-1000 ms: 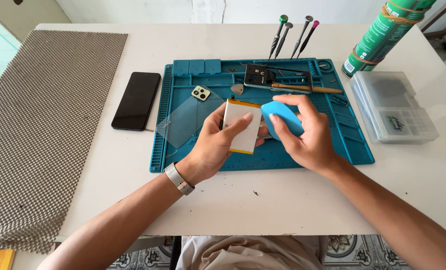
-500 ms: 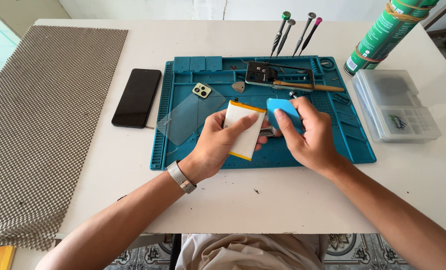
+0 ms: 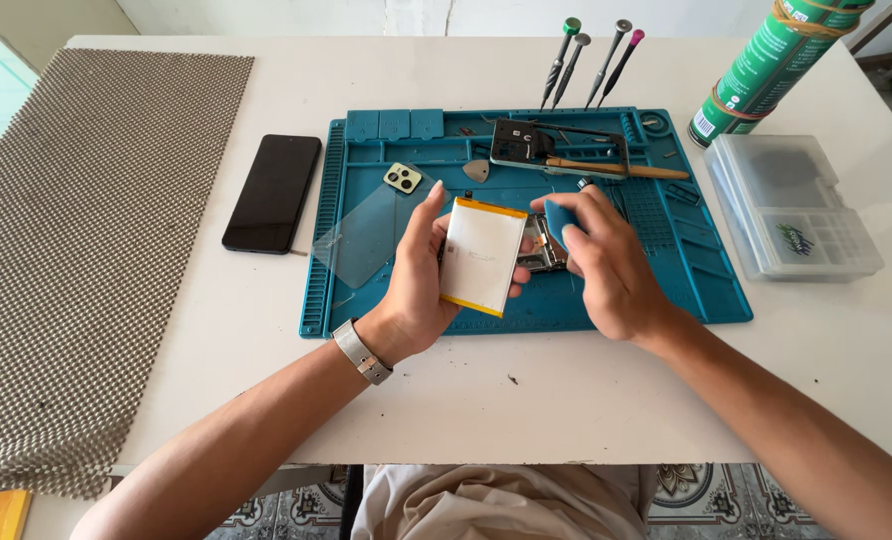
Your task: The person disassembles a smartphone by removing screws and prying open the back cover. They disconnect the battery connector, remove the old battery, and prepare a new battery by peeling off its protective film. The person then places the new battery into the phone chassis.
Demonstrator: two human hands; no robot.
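Fingers of our left hand point(image 3: 416, 275) grasp the white battery point(image 3: 482, 256) upright above the blue mat point(image 3: 366, 250), our right hand point(image 3: 606, 262) clenching a blue pick point(image 3: 558, 218) beside it.

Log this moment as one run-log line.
left hand: holds white battery upright | right hand: grips blue pick beside it | below: teal repair mat, opened phone

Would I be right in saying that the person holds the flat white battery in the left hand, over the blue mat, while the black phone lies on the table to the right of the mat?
Not quite: the head view shows the black phone lying to the left of the blue mat, not the right. The rest holds: the left hand holds the flat white battery over the mat.
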